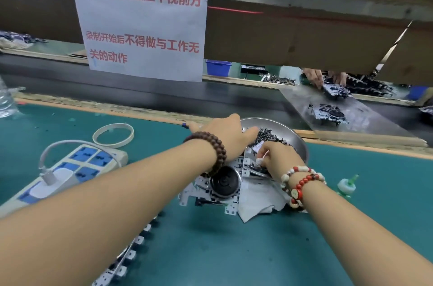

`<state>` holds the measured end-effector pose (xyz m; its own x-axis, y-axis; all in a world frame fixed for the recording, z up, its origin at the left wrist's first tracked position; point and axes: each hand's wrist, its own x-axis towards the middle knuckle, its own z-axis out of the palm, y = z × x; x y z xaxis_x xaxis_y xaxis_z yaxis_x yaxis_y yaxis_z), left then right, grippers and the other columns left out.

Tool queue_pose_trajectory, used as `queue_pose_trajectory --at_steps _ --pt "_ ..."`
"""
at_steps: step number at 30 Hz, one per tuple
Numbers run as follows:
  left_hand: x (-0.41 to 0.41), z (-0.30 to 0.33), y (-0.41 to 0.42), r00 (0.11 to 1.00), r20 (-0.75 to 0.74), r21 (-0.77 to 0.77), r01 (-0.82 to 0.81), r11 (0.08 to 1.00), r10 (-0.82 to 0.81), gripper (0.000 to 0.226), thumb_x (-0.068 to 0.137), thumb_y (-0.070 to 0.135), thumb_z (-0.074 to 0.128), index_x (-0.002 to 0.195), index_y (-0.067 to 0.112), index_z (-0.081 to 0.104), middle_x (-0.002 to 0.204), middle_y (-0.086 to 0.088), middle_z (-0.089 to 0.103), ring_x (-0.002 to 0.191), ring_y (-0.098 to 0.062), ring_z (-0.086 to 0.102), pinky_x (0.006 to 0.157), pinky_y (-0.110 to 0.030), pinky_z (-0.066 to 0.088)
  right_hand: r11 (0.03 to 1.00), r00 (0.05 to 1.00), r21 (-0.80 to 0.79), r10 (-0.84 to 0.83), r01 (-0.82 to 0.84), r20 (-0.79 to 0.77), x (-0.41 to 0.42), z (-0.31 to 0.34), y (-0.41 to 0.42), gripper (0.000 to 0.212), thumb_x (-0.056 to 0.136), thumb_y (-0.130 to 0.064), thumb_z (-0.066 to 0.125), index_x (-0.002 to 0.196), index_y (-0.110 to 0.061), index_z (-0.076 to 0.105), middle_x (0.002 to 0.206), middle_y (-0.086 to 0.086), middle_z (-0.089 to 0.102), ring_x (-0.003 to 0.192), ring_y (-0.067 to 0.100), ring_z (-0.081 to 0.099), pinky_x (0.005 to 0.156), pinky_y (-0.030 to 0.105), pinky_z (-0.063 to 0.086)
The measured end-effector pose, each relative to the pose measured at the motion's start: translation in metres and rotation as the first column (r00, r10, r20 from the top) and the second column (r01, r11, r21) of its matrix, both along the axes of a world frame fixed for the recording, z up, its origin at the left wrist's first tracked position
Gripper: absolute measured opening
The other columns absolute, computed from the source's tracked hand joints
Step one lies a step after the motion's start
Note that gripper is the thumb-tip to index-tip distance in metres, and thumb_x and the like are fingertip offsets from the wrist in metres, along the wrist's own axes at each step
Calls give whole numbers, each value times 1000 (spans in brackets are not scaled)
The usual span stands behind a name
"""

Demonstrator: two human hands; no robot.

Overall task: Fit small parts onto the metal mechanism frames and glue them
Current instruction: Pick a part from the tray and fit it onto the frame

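Green mat: left hand fingers hidden in bowl (grip unclear); right hand pinches blurred white part.

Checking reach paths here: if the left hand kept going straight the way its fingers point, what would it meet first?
Most likely the pile of small dark parts in the metal bowl; the left hand already reaches over its rim, though depth is unclear.

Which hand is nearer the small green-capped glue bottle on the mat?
Right. The right hand works just left of the small green-capped glue bottle; the left hand reaches into the steel bowl, farther away.
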<state>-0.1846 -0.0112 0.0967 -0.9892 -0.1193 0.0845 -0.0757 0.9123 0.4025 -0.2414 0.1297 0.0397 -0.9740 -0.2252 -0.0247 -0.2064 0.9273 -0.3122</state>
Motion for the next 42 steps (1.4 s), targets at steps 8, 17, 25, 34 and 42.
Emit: queue_pose_trajectory --at_steps 8,17,25,34,42 --pt "-9 7 -6 993 118 287 -13 958 -22 63 93 57 24 101 6 60 82 -3 58 75 -17 56 69 -29 40 988 982 -99 -133 120 -133 6 2 -2 26 93 -5 42 83 -26 52 85 0 53 67 17 49 47 24 28" --pt "7 -46 49 941 339 242 -95 966 8 68 88 65 25 127 11 39 124 -11 55 114 -30 52 105 -54 25 883 987 -453 -156 123 -36 11 10 13 17 93 -11 50 84 -22 60 80 1 65 62 7 56 52 6 40" --pt "19 -54 53 970 238 303 -21 953 -54 50 92 55 30 119 13 34 102 -2 60 99 -26 56 98 -48 32 886 984 -444 -171 131 -50 20 2 16 15 93 -7 49 87 -17 60 81 2 66 72 10 58 75 22 47" --pt "35 -58 46 967 106 377 178 909 -234 9 94 17 43 101 24 43 92 8 50 99 -18 53 99 -43 39 807 979 -569 -201 156 -17 27 2 20 19 94 -6 49 86 -21 58 85 3 68 75 13 66 76 35 57" --pt "37 -57 43 971 111 354 160 921 -211 17 95 20 40 93 35 47 88 18 51 91 -10 49 89 -33 33 666 989 -739 -147 102 4 48 1 30 17 91 -1 54 82 -15 58 78 5 64 55 -4 63 49 10 50"
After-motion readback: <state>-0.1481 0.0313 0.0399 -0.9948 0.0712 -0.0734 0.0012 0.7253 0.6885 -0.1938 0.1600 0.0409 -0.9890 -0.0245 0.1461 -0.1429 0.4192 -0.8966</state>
